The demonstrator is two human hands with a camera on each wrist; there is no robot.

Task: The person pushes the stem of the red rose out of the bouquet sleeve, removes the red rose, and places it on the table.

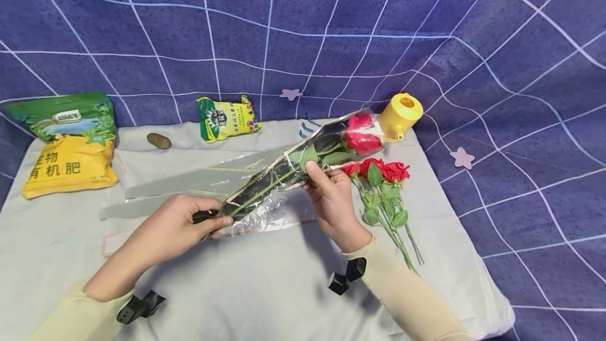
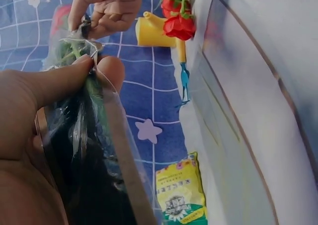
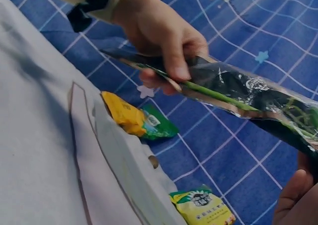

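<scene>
A single red rose (image 1: 363, 131) lies inside a narrow sleeve (image 1: 265, 188) of clear film with a black back and gold edging, tilted with its bloom up and to the right. My left hand (image 1: 172, 228) pinches the sleeve's narrow bottom end between thumb and fingers. Higher up, just under the bloom, my right hand (image 1: 331, 201) grips it with the thumb on the front beside a leaf. In the right wrist view, the green stem (image 3: 223, 98) runs down inside the film toward the left hand. Both hands hold the sleeve above the table.
Loose red roses (image 1: 388, 193) lie right of my right hand. A yellow watering can (image 1: 402, 114), small blue fork (image 2: 185, 81), yellow-green packet (image 1: 228, 118), brown stone (image 1: 159, 141) and large fertilizer bag (image 1: 71, 146) line the back. Flat sleeves (image 1: 189, 182) lie beneath the held one.
</scene>
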